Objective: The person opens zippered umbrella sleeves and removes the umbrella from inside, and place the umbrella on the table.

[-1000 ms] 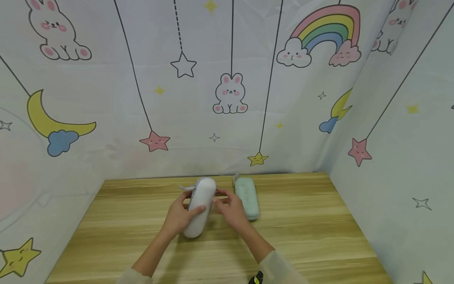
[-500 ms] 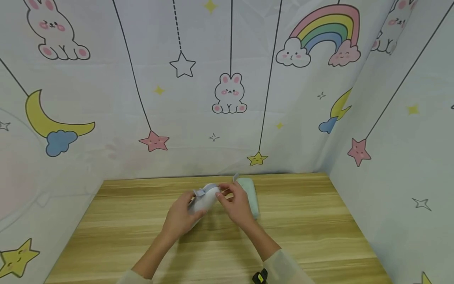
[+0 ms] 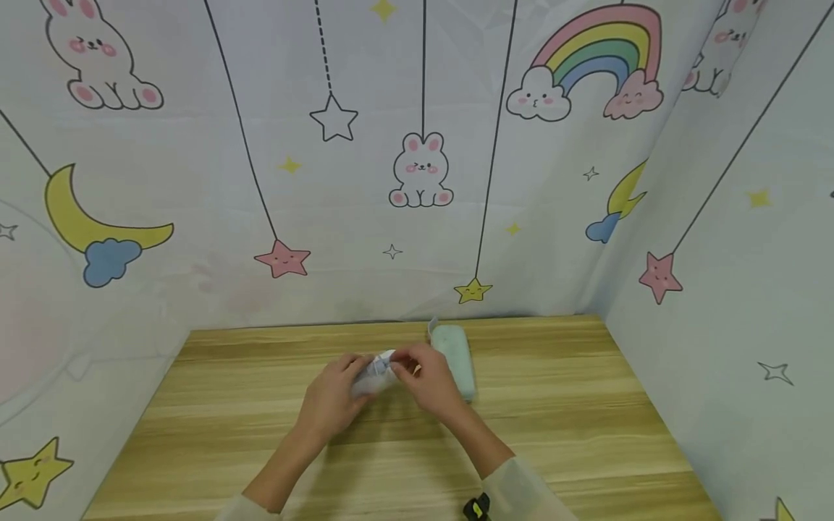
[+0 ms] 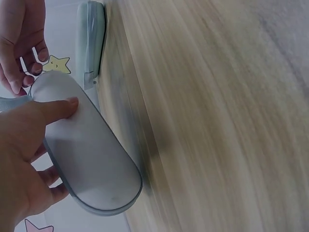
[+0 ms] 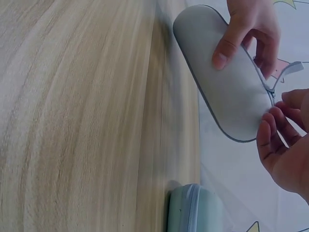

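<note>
My left hand point(image 3: 329, 398) grips a long, round-ended, pale grey zip case point(image 4: 91, 145), the shape of a pencil or glasses case. In the left wrist view the thumb lies across its smooth face, with fingers behind it. The case is held up off the table, tilted, and looks zipped where its seam shows. A pale strap point(image 5: 292, 69) hangs from the zip slider point(image 5: 272, 90) at one end. At that end, my right hand point(image 3: 430, 380) pinches the edge beside the slider with thumb and fingertips. Exactly what lies between those fingertips is partly hidden.
A mint-green zip case point(image 3: 459, 362) lies on the wood-grain table point(image 3: 554, 405), just right of my right hand. Behind the table hangs a white cloth point(image 3: 365, 289) printed with rabbits and stars; it also lines both sides. A small black-and-yellow object point(image 3: 478, 508) shows by the right sleeve.
The grey case has turned in my left hand from showing its long face to showing its strap end. My right hand has come in against that end. The green case has stayed put.
</note>
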`<state>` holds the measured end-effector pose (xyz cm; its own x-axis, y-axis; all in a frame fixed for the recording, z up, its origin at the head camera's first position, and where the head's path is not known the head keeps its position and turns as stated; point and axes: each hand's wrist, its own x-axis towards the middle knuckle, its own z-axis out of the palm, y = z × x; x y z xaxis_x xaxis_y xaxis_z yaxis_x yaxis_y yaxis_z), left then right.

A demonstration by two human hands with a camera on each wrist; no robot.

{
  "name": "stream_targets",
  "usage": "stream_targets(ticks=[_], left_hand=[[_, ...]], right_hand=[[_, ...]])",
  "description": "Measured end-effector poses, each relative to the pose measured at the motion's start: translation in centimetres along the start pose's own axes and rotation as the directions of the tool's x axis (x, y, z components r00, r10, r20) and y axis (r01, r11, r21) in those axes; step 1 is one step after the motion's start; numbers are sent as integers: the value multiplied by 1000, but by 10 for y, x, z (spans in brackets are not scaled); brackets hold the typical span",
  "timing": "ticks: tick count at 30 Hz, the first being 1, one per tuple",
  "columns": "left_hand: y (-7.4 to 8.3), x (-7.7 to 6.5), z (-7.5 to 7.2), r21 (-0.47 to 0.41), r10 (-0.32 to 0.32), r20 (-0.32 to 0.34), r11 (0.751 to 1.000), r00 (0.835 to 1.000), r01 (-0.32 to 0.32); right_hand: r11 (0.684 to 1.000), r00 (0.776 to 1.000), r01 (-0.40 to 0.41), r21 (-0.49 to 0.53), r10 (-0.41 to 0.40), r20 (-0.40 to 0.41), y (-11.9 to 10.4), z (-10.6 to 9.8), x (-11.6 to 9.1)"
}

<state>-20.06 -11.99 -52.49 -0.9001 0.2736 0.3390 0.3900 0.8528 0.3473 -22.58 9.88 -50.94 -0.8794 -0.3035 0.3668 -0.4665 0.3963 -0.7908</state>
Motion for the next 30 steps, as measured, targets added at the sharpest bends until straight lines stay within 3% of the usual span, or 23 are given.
stream_targets(ticks=[6,17,24,30], left_hand=[[-1,-2,2,53,60,35,997,998,-62],[-2,-5,3,99,93,146,989,985,-108],[1,-3,1,142,109,180,981,978,-135],[2,-4,1,147,93,186,982,978,-121]], right_hand=[[997,998,5,-79,0,63,1,4,0],[977,973,22,-211,27,228,7,7,-4],[968,973,55,-246,3,232,7,6,-4],[963,977,73,-260,-17,212,10,9,-5]])
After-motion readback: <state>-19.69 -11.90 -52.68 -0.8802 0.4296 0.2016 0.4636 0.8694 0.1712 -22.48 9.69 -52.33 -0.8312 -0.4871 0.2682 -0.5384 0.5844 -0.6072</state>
